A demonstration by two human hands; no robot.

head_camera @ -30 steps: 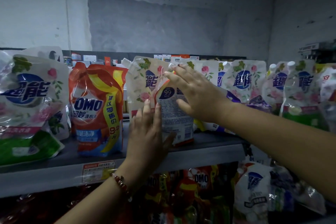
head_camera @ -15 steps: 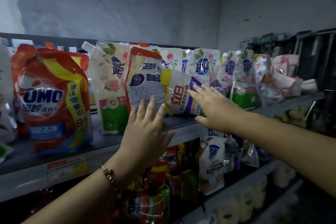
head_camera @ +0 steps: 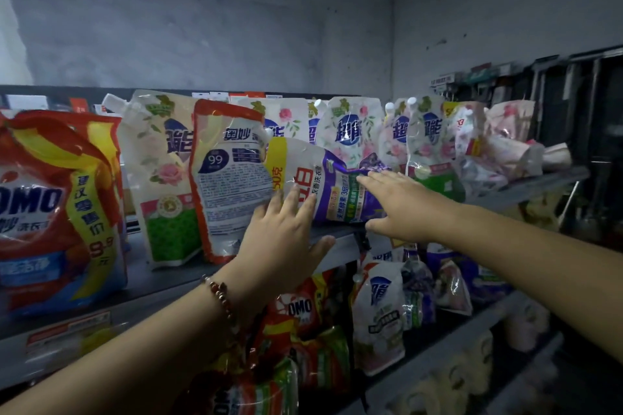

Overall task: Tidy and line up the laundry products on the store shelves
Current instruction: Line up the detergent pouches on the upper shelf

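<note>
A purple and white detergent pouch [head_camera: 332,184] lies on its side on the upper shelf [head_camera: 161,283]. My left hand [head_camera: 281,239], fingers straight, touches its left end and the red-edged OMO pouch [head_camera: 229,175] that stands with its back label outward. My right hand [head_camera: 401,202] lies flat with straight fingers on the purple pouch's right end. Behind them stand several white floral pouches [head_camera: 349,131] in a row.
A big red OMO bag [head_camera: 57,205] stands at the left of the shelf. Crumpled pink pouches [head_camera: 499,145] lie at the right end. The lower shelf [head_camera: 438,357] holds more OMO and white pouches. A dark rack [head_camera: 573,94] stands at the far right.
The view has swung right. My right hand left the top of the red-edged pouch and went down and right onto the lying purple pouch. My left hand has shifted right to that pouch's left end.
</note>
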